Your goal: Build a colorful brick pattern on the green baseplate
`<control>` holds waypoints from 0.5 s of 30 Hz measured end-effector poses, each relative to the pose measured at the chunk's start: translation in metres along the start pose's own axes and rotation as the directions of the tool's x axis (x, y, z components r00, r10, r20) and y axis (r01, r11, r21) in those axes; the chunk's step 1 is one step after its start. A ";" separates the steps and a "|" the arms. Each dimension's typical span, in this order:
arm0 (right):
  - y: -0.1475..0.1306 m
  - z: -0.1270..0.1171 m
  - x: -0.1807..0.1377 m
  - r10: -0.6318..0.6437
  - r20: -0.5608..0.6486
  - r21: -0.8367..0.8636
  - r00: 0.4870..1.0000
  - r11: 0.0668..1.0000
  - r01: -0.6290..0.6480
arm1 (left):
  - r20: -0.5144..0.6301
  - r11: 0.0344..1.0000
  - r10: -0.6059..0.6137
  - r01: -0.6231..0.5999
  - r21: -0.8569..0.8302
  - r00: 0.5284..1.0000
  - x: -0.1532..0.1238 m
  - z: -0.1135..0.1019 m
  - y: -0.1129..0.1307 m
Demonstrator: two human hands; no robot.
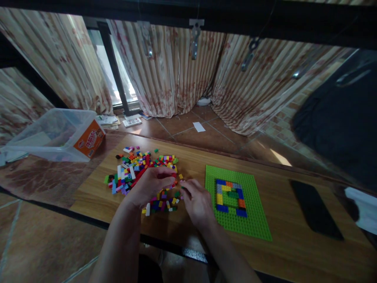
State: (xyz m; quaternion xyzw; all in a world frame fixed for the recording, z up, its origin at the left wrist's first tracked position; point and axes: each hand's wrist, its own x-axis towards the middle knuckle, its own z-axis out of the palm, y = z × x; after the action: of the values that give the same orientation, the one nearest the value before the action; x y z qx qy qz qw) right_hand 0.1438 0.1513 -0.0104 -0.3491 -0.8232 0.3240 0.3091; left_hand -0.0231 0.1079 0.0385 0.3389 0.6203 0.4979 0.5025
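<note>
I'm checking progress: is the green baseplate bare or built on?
Built on: the green baseplate carries coloured bricks in a roughly rectangular outline, with its surface showing around them.

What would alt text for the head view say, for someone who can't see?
A person's left hand and right hand are close together over loose toy bricks on a wooden table; whether either holds one is unclear. To the right, a green baseplate bears a squarish outline of bricks; a clear bin stands far left.
</note>
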 end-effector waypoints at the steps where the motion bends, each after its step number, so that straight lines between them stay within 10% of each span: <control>1: 0.000 0.002 0.000 -0.005 0.007 -0.056 1.000 0.998 0.005 | -0.007 0.999 0.022 -0.021 0.030 1.000 0.001 0.000 -0.001; 15: -0.006 -0.034 0.004 0.041 -0.129 0.145 0.991 0.989 -0.022 | 0.148 0.903 0.311 -0.340 0.262 0.939 0.004 0.038 -0.001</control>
State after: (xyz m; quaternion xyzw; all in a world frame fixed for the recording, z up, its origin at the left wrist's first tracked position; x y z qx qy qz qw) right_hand 0.1646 0.1619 0.0155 -0.3593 -0.7700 0.3634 0.3820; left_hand 0.0127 0.1220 0.0361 0.5315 0.5931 0.4626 0.3896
